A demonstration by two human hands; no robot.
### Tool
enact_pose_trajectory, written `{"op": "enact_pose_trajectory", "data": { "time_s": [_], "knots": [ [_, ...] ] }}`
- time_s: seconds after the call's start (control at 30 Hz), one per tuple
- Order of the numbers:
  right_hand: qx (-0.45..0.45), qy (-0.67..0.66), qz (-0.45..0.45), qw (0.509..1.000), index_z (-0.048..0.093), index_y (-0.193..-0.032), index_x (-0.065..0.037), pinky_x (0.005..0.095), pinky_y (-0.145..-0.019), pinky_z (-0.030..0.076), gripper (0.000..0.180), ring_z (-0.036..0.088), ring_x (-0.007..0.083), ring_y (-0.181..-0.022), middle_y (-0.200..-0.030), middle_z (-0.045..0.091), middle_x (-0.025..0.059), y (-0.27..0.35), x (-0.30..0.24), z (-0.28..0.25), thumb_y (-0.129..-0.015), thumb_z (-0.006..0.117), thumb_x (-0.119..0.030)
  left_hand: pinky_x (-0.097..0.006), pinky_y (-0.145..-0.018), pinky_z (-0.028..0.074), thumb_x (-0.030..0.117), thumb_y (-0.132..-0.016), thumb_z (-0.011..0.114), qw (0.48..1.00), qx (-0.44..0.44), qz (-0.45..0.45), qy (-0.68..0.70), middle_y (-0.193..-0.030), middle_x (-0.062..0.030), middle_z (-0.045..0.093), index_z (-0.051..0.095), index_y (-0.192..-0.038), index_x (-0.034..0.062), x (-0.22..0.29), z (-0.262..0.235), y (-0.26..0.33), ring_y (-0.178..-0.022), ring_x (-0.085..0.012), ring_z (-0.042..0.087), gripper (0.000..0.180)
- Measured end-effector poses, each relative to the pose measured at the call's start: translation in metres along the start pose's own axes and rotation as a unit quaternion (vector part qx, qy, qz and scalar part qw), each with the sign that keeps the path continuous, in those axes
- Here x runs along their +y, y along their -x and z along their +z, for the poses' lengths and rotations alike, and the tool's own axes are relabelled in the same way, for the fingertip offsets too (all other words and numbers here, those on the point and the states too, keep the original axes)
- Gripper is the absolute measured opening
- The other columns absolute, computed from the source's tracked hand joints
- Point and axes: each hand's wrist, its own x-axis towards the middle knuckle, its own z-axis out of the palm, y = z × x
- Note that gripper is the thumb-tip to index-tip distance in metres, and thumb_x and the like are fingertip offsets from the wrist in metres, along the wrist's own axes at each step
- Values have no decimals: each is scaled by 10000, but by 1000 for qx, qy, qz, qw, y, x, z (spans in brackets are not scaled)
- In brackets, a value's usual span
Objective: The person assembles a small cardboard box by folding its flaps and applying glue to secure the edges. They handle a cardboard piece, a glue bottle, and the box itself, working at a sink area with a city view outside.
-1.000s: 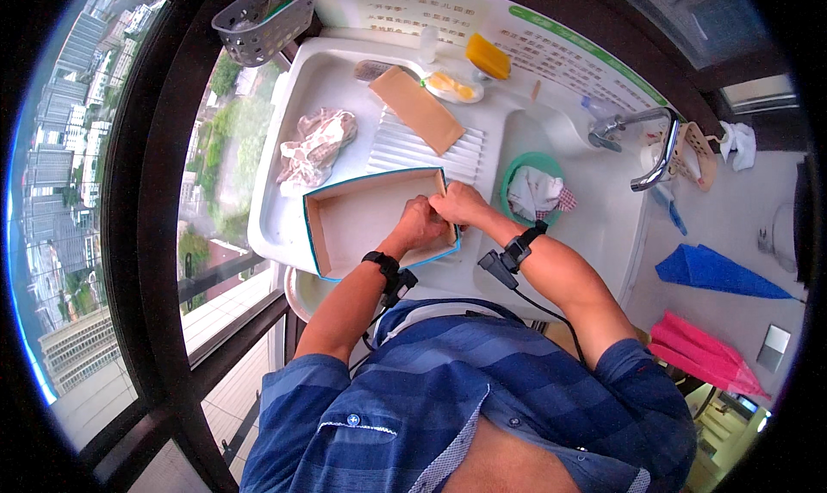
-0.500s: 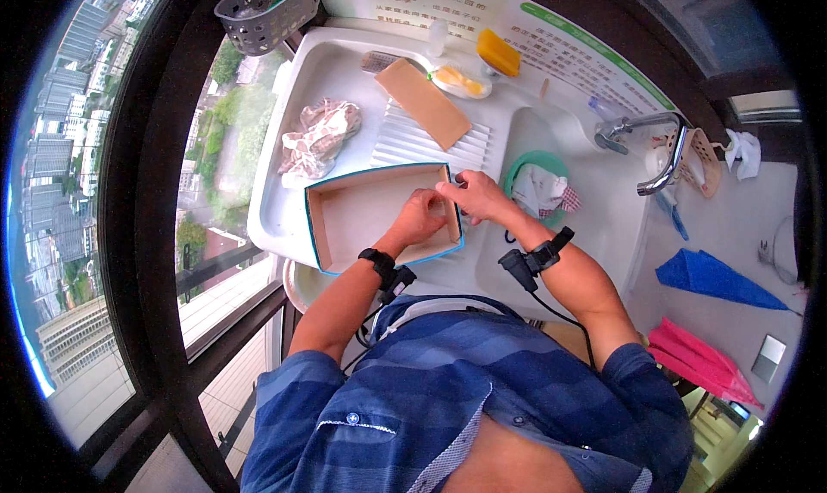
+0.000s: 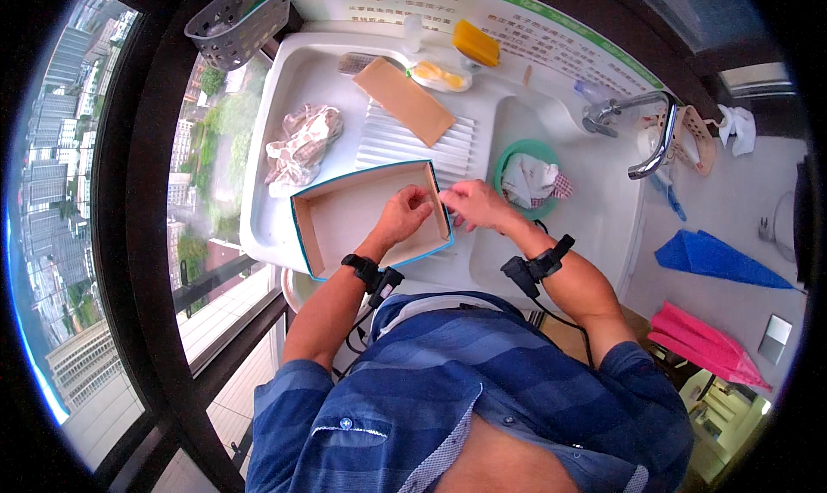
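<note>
An open, shallow cardboard box (image 3: 303,234) with blue outer edges and a brown inside rests tilted on the white sink's drainboard, in front of me. My left hand (image 3: 403,217) reaches over its inside, close to the right wall. Its fingers are curled together in a pinch, and whatever is between them is too small to make out. At the box's right wall is my right hand (image 3: 478,205), its fingertips closed on the top edge and the other fingers bent along the outside. Dark straps with small devices sit on both wrists.
Behind the box lie a flat brown cardboard piece (image 3: 403,102) and a crumpled cloth (image 3: 303,144). To the right, a green basin (image 3: 502,170) holds cloths in the sink, under a chrome faucet (image 3: 662,140). A grey basket (image 3: 241,32) hangs at the upper left, beside the window.
My left hand has drawn slightly away from the box's right wall. My right hand stays at that wall. The whole view has shifted a little.
</note>
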Motion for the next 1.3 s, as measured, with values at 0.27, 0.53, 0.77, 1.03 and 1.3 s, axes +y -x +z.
{"op": "enact_pose_trajectory", "data": {
  "time_s": [0.27, 0.53, 0.77, 1.03, 1.3],
  "knots": [
    [92, 263, -102, 955, 688, -772, 48, 536, -751, 517, 436, 653, 461, -798, -814, 652, 302, -4, -3, 29, -897, 515, -332, -328, -926, 489, 222, -915, 649, 1000, -15, 8, 4, -1141, -139, 672, 599, -1203, -17, 6, 4, 1, -1055, -201, 628, 378],
    [115, 280, -120, 945, 661, -726, 50, 530, -719, 502, 421, 632, 462, -747, -758, 634, 290, -9, 7, 37, -890, 505, -304, -340, -960, 484, 243, -934, 635, 998, -47, 10, -41, -1213, -181, 643, 541, -1286, -41, 24, -2, 4, -1108, -233, 620, 462],
    [92, -131, 16, 987, 634, -762, 10, 388, -522, 522, 519, 635, 238, -572, -647, 627, 102, -27, 32, 32, -989, 459, -422, -379, -901, 494, 240, -994, 499, 999, -25, -20, 43, -1156, -198, 657, 512, -1295, -25, 7, 4, -8, -1051, -264, 635, 401],
    [305, -126, -25, 944, 627, -768, 55, 518, -732, 469, 578, 621, 462, -770, -773, 639, 278, -101, 44, 54, -984, 441, -448, -362, -678, 478, 311, -983, 468, 989, 85, -111, -50, -854, -90, 641, 607, -1036, 20, -56, 22, -71, -784, -201, 584, 327],
    [348, -224, -27, 910, 630, -765, 55, 499, -696, 457, 592, 601, 462, -729, -753, 613, 294, -128, 72, 80, -965, 475, -479, -425, -792, 481, 467, -987, 359, 980, 77, -166, 80, -1047, -146, 629, 599, -1129, 45, -1, 41, -55, -908, -265, 590, 505]
  ]
}}
